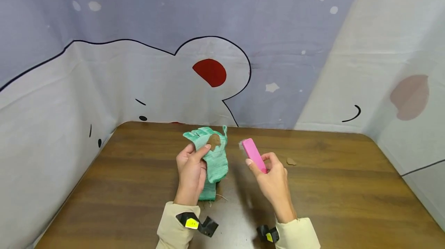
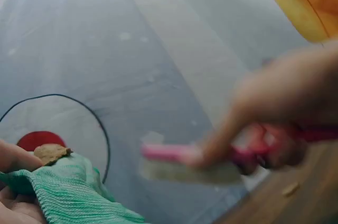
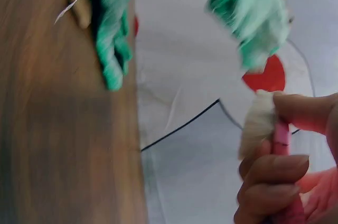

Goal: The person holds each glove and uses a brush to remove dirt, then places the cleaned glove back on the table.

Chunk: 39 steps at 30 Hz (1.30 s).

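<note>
My left hand (image 1: 190, 168) holds up a green knitted glove (image 1: 218, 166), its thumb pressing against a flat brown piece (image 1: 214, 141) on the fabric. What the brown piece is made of I cannot tell. In my right hand (image 1: 275, 183) is a pink brush (image 1: 253, 154), gripped between thumb and fingers. Its pale bristles (image 3: 257, 121) show in the right wrist view, apart from the glove. Below the held glove, a second green glove (image 1: 208, 192) lies on the table, partly covered by it in the head view.
The wooden table (image 1: 333, 199) carries a small tan piece (image 1: 291, 161) to the right of my right hand. Another brown piece (image 3: 79, 5) lies by the second glove, with a white thread (image 3: 67, 8) near it. A printed cloth (image 1: 288, 48) stands behind the table.
</note>
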Each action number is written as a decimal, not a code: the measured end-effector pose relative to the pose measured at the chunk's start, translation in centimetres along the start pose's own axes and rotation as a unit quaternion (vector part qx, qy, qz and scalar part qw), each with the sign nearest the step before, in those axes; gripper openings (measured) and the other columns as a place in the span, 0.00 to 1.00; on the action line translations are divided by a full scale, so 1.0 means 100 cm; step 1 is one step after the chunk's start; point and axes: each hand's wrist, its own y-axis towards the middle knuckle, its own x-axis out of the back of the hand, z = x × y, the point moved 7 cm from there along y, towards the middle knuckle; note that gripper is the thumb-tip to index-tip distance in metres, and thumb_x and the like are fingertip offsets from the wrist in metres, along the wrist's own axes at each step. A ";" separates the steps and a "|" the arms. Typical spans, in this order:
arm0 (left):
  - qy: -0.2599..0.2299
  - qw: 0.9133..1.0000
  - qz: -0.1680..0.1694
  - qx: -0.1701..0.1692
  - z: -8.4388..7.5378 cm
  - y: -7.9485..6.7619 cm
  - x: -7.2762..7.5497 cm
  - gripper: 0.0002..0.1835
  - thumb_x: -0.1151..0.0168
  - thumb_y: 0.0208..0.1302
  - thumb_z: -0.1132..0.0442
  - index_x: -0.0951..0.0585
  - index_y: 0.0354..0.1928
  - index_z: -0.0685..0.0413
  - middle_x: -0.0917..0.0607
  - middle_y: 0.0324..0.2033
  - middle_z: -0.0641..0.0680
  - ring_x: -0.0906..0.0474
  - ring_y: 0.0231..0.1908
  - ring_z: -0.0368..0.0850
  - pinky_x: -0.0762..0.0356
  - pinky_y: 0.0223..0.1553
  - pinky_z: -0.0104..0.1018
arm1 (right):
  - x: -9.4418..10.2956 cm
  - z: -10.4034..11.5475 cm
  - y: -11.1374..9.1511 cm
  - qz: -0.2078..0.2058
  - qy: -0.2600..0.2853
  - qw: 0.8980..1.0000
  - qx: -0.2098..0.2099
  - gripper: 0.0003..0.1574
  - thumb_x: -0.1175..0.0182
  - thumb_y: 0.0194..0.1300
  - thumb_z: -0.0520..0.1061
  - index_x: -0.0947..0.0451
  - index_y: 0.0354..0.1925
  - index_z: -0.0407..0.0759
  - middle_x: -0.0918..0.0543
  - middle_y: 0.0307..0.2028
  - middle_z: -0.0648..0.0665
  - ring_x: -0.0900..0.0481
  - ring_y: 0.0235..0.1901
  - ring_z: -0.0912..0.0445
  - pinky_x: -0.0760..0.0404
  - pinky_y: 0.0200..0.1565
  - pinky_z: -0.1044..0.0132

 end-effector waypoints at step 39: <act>-0.124 0.979 0.066 0.149 0.024 -0.009 -0.011 0.18 0.61 0.73 0.63 0.40 0.59 0.64 0.34 0.60 0.55 0.41 0.63 0.44 0.43 0.63 0.37 | -0.011 0.037 -0.020 -0.011 0.063 0.991 0.116 0.20 0.32 0.52 0.55 0.30 0.35 0.48 0.24 0.18 0.53 0.32 0.16 0.59 0.33 0.18 0.68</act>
